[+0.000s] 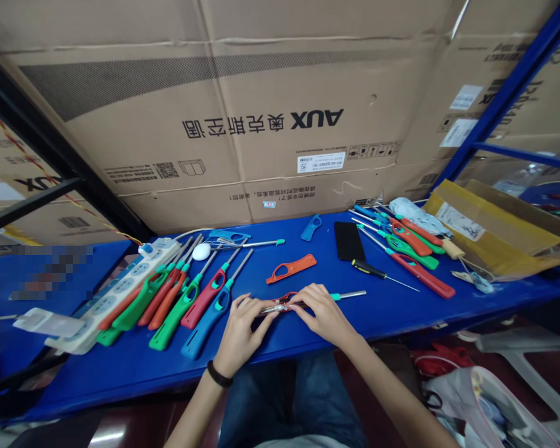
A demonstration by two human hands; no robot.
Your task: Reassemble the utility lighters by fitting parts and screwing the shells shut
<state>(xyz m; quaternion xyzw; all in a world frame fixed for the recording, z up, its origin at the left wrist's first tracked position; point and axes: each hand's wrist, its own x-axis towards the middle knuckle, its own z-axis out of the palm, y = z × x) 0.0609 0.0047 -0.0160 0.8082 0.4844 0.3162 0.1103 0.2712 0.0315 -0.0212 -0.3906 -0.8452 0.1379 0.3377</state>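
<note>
Near the front edge of the blue table, both hands are on a red long-nosed gas lighter [289, 297] whose insides show. Its metal tube [353, 294] points right, past a teal collar. My left hand [243, 323] has its fingers closed on the handle end, by a small clear and silvery part. My right hand [318, 311] pinches the middle of the body; what lies between those fingertips is too small to make out. Just behind them lies an orange lighter shell half [298, 267], and farther back a blue shell half [311, 228].
Several lighters [200, 298] lie at the left beside a white power strip [121, 286]. More lighters [415, 236] are piled at the right, near a black phone [349, 241] and a screwdriver [368, 269]. A large cardboard box [261, 81] stands behind the table.
</note>
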